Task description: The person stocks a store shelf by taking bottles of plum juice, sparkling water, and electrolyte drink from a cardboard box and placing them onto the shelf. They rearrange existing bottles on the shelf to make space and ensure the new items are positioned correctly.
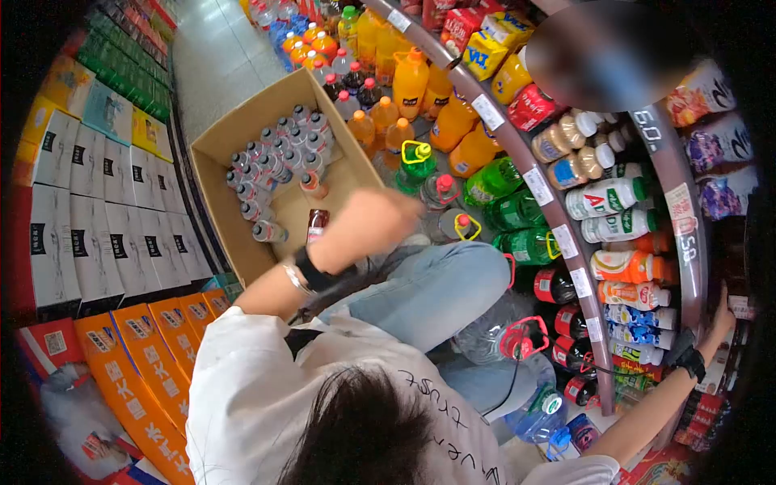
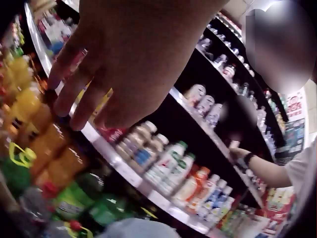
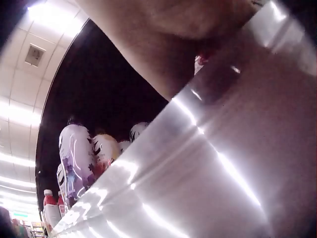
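Note:
My left hand [image 1: 368,230], blurred in the head view, is raised above my bent knee, beside the near edge of an open cardboard box [image 1: 242,117]. Several clear bottles with dark caps [image 1: 279,166] stand inside the box, and a dark red bottle [image 1: 318,222] shows close by my wrist. In the left wrist view the fingers of this hand [image 2: 133,64] are loosely extended and hold nothing. My right hand [image 1: 719,323] reaches to the shelf on the right, one finger straight along its edge. The right wrist view shows this hand [image 3: 183,29] over the shelf lip [image 3: 198,131], its fingertips hidden.
Large soft drink bottles [image 1: 517,206] crowd the floor before the shelves. White bottles [image 1: 602,198] line the lower shelf. Pale patterned bottles [image 3: 77,153] stand on the shelf near my right hand. Stacked white cartons [image 1: 121,234] and orange boxes [image 1: 133,364] flank my left side.

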Tool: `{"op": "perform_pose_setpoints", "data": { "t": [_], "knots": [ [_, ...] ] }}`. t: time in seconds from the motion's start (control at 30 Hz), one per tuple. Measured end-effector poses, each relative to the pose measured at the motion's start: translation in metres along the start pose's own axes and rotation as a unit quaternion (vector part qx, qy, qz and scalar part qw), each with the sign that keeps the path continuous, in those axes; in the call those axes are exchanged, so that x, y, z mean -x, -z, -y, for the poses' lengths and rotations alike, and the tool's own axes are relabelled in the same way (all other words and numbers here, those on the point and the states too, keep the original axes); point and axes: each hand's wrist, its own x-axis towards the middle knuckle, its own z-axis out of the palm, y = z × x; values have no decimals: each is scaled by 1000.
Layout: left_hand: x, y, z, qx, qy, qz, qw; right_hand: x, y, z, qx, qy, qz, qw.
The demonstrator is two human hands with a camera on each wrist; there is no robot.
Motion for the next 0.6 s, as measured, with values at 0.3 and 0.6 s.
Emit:
{"op": "perform_pose_setpoints", "data": {
  "t": [0.3,0.6],
  "knots": [
    [104,-138,227,153,367,22,917,164,-25,71,117,264,-270,918],
    [139,-311,280,447,606,186,631,414,-191,121,-64,184,-7,981]
  ]
}}
